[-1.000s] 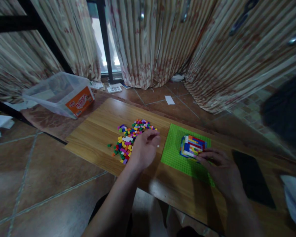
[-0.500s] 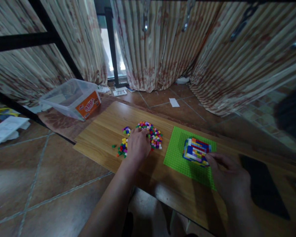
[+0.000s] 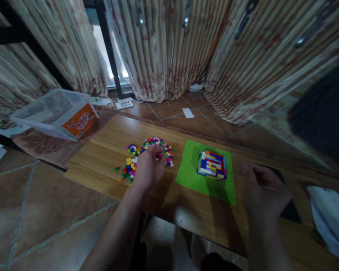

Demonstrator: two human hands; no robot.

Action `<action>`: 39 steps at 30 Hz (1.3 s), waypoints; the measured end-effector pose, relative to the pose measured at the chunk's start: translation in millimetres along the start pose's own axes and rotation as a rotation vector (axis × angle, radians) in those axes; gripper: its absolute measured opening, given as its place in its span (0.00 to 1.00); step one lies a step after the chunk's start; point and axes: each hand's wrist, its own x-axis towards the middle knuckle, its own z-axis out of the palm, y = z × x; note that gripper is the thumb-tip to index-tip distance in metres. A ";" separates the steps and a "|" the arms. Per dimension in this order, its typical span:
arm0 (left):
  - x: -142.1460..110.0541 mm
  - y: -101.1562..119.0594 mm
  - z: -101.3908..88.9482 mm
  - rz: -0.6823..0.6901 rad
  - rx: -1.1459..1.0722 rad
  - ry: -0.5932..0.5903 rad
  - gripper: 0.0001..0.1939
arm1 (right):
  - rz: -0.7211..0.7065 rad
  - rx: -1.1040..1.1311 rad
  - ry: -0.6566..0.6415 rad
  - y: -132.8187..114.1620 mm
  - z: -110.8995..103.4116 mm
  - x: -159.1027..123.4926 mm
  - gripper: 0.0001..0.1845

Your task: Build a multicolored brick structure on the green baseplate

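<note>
My left hand (image 3: pixel 150 165) is over the pile of small loose bricks (image 3: pixel 155 140), its fingers curled and its thumb near the forefinger. A reddish spot shows between them; I cannot tell whether it is a brick in a pinch or one lying beneath. My right hand (image 3: pixel 267 192) is off to the right of the green baseplate (image 3: pixel 186 169), apart from it, with the thumb and fingers bent toward each other. It is blurred, and I cannot tell whether the fingertips meet or hold anything. The multicoloured brick block (image 3: pixel 211 165) sits near the middle of the baseplate, with studs bare around it and neither hand touching it. Its upper face shows red, white, blue and yellow pieces. The baseplate lies flat on the wooden surface (image 3: pixel 96 158), to the right of the pile. One green brick (image 3: pixel 116 168) lies alone just left of the pile. A dark flat item (image 3: pixel 292 212) lies on the surface partly behind my right hand, and a pale, crumpled item (image 3: pixel 329 218) is at the far right. Beyond the left end of the surface is a clear plastic bin (image 3: pixel 53 113) bearing an orange label (image 3: pixel 80 120). A white paper (image 3: pixel 188 113) lies on the tiled floor (image 3: pixel 59 203), before striped curtains (image 3: pixel 158 49).
</note>
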 end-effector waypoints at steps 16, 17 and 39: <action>-30.4 31.2 31.0 0.060 -0.464 -0.314 0.06 | -0.109 -0.016 -0.286 -16.0 10.4 -16.0 0.12; -30.9 31.0 31.2 0.070 -0.380 -0.308 0.05 | -0.122 -0.012 -0.306 -16.7 12.4 -18.1 0.11; -11.9 4.6 9.1 0.068 0.315 -0.191 0.12 | -0.231 -0.039 -0.454 -19.1 24.4 -31.9 0.09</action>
